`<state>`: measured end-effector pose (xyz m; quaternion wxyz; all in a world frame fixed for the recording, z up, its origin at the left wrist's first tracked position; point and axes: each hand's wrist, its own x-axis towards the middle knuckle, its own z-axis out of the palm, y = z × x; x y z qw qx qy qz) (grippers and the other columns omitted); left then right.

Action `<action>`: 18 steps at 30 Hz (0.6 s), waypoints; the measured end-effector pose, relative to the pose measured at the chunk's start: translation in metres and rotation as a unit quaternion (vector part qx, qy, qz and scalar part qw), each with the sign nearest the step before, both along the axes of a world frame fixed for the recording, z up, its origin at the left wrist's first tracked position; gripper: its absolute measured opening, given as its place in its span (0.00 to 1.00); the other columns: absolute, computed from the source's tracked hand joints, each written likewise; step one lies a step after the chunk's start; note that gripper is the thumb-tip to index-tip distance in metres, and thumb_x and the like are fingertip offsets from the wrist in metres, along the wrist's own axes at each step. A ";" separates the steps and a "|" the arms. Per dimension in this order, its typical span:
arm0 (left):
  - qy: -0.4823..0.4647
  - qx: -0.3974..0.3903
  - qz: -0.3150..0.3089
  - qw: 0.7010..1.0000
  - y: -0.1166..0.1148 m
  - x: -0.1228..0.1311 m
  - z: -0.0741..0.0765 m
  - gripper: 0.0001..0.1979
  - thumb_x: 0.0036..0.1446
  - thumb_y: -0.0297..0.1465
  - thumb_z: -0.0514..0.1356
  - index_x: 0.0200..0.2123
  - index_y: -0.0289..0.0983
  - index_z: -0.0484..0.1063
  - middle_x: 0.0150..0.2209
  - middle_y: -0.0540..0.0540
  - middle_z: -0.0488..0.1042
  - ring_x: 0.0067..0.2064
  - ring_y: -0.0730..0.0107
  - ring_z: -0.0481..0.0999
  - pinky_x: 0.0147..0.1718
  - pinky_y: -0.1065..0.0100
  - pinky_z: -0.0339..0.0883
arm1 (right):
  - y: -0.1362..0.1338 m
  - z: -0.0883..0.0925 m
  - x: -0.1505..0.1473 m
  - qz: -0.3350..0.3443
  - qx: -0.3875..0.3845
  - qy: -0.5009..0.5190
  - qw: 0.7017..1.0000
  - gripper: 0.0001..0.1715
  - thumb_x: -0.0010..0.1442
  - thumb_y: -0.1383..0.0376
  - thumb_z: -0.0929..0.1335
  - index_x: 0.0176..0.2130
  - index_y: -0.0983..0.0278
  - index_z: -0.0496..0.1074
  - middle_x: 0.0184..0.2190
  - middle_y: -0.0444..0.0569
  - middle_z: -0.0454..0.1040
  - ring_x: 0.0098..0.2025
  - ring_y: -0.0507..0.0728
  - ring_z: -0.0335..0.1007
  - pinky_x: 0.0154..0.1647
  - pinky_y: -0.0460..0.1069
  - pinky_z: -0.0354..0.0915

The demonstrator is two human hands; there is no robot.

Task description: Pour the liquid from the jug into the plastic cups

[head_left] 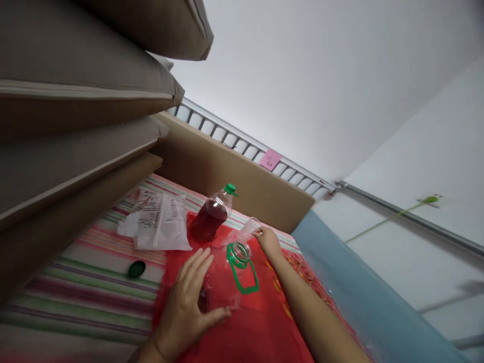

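My left hand (pixel 191 290) is curved round the side of a clear plastic jug (pixel 221 275), its fingers along the left and the thumb across the near side. The jug has an uncapped mouth and a green carry handle (pixel 247 290); its lower part is partly hidden by my hand. Just beyond the mouth, my right hand (pixel 268 241) pinches a clear plastic cup (pixel 246 231), which is tilted. Behind the jug a bottle of dark red liquid (pixel 210 217) stands with its green cap on. A dark green cap (pixel 136 269) lies on the striped sheet, left of my left hand.
A red plastic sheet (pixel 260 322) lies under the jug, over a striped sheet (pixel 94 282). A white printed bag (pixel 162 222) is left of the bottle. Cushion-like stacked pads (pixel 83 75) overhang the left. A brown board (pixel 227 166) and a blue panel (pixel 351 287) border the surface.
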<state>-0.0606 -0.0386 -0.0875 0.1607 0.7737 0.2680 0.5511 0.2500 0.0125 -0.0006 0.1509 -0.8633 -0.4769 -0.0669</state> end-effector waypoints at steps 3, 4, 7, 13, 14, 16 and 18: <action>-0.001 -0.005 -0.004 1.000 0.001 -0.001 -0.001 0.45 0.50 0.43 0.66 0.65 0.39 0.49 0.63 0.34 0.63 0.64 0.48 0.61 0.59 0.48 0.63 | -0.009 0.013 -0.004 -0.024 0.023 -0.012 0.999 0.08 0.55 0.63 0.69 0.33 0.65 0.77 0.35 0.53 0.78 0.37 0.58 0.74 0.32 0.46 0.57; 0.000 -0.005 -0.004 1.000 0.001 -0.002 -0.001 0.44 0.50 0.42 0.66 0.65 0.39 0.49 0.63 0.35 0.62 0.64 0.48 0.61 0.59 0.48 0.63 | -0.011 0.016 -0.005 -0.029 0.032 -0.014 0.999 0.08 0.55 0.62 0.70 0.33 0.65 0.77 0.36 0.54 0.78 0.38 0.58 0.74 0.32 0.47 0.57; -0.003 0.000 0.001 1.000 0.002 -0.004 0.000 0.44 0.50 0.40 0.66 0.65 0.40 0.50 0.63 0.35 0.62 0.64 0.48 0.61 0.59 0.48 0.62 | -0.023 0.022 -0.009 -0.039 0.058 -0.009 0.998 0.08 0.54 0.62 0.71 0.33 0.65 0.76 0.39 0.55 0.77 0.37 0.57 0.73 0.32 0.47 0.57; -0.008 0.027 0.004 1.000 0.003 -0.008 0.003 0.42 0.51 0.40 0.66 0.65 0.41 0.51 0.61 0.35 0.64 0.62 0.49 0.63 0.59 0.47 0.61 | -0.067 -0.011 -0.015 -0.034 0.088 0.050 0.994 0.07 0.50 0.63 0.73 0.28 0.64 0.73 0.31 0.50 0.77 0.33 0.56 0.72 0.33 0.46 0.60; -0.009 0.030 0.004 0.999 0.003 -0.008 0.003 0.41 0.51 0.40 0.66 0.64 0.40 0.52 0.61 0.35 0.65 0.62 0.49 0.63 0.59 0.47 0.62 | -0.074 -0.020 -0.016 -0.028 0.094 0.061 0.993 0.07 0.49 0.63 0.73 0.27 0.64 0.73 0.30 0.50 0.77 0.34 0.57 0.73 0.34 0.47 0.60; -0.010 0.038 0.005 0.999 0.004 -0.008 0.004 0.41 0.51 0.40 0.66 0.64 0.39 0.52 0.60 0.35 0.65 0.62 0.50 0.64 0.58 0.47 0.62 | -0.085 -0.038 -0.020 -0.018 0.110 0.083 0.990 0.06 0.49 0.64 0.72 0.26 0.63 0.72 0.30 0.48 0.77 0.35 0.57 0.73 0.36 0.47 0.62; -0.012 0.046 0.011 0.999 0.005 -0.007 0.003 0.41 0.51 0.39 0.66 0.64 0.39 0.53 0.60 0.34 0.65 0.61 0.50 0.65 0.58 0.47 0.63 | -0.091 -0.051 -0.022 -0.014 0.129 0.101 0.986 0.05 0.49 0.64 0.71 0.27 0.63 0.71 0.29 0.47 0.77 0.35 0.58 0.74 0.37 0.48 0.63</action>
